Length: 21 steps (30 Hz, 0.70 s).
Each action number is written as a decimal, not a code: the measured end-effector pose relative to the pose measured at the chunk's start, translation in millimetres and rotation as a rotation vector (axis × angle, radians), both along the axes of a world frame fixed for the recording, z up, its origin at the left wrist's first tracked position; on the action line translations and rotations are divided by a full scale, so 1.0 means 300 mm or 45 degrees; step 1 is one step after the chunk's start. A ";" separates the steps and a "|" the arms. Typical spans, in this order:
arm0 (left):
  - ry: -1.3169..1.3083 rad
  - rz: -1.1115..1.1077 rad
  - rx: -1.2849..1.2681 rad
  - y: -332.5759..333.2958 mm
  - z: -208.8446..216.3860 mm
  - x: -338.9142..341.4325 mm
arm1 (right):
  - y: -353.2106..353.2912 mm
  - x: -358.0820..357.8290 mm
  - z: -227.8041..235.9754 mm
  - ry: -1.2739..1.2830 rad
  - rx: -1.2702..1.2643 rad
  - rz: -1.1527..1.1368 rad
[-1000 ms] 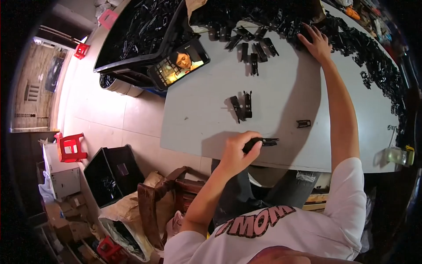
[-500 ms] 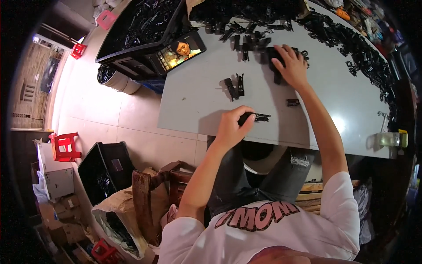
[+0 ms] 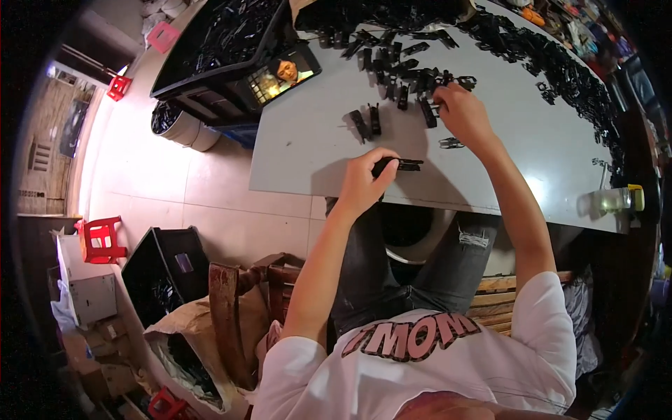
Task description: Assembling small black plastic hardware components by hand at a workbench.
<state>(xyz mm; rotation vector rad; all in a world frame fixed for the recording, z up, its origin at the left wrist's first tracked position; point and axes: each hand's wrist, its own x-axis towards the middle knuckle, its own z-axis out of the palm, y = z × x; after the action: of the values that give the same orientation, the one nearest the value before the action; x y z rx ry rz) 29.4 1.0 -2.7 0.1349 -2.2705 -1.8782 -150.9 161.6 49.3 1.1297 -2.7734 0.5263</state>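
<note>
My left hand (image 3: 367, 178) is closed near the front edge of the grey table (image 3: 294, 157). It grips a black clip-like plastic piece (image 3: 410, 165), whose two prongs stick out past the thumb. Farther right, my right hand (image 3: 463, 117) has its fingers bent and pinched at a black clip-like piece (image 3: 428, 113) by the scattered group; the fingertips partly hide the contact. Just below that hand lies one single piece (image 3: 451, 143). Two more pieces, one dark and broad (image 3: 360, 126) and one narrow (image 3: 375, 119), lie side by side beyond my left hand.
A phone (image 3: 283, 75) showing a video leans on a large black crate (image 3: 203, 91) full of black parts. Heaps of similar parts (image 3: 560, 77) line the table's far right side. A small bottle (image 3: 616, 200) lies at the right front. Red stool (image 3: 103, 240) and black bin (image 3: 168, 273) stand at left.
My right hand, spread flat over a cluster before, is now bent at the fingers and slightly lower. Pieces from under it lie spread toward the left. My left hand keeps its piece.
</note>
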 end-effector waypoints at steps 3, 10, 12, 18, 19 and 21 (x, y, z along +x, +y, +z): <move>0.030 -0.006 0.019 -0.001 -0.020 -0.002 | 0.026 0.007 -0.047 0.048 0.133 -0.073; 0.065 0.045 0.019 0.000 -0.019 0.001 | 0.128 -0.032 -0.094 0.007 -0.070 -0.033; 0.066 0.066 0.058 0.005 -0.021 0.004 | 0.174 -0.044 -0.117 0.049 -0.064 -0.053; 0.051 0.031 0.052 0.017 -0.004 -0.001 | 0.301 -0.025 -0.135 0.018 -0.365 -0.255; 0.018 0.012 0.063 0.011 -0.007 -0.001 | 0.313 -0.025 -0.131 -0.077 -0.339 -0.234; -0.017 -0.041 0.086 0.023 -0.011 -0.007 | 0.349 -0.005 -0.125 -0.168 -0.304 -0.246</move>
<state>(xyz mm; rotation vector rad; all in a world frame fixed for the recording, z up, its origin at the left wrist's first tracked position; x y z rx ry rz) 27.4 7.8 -5.9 0.1220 -2.2314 -1.9770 -152.5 266.1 11.7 0.7939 -2.7906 0.9075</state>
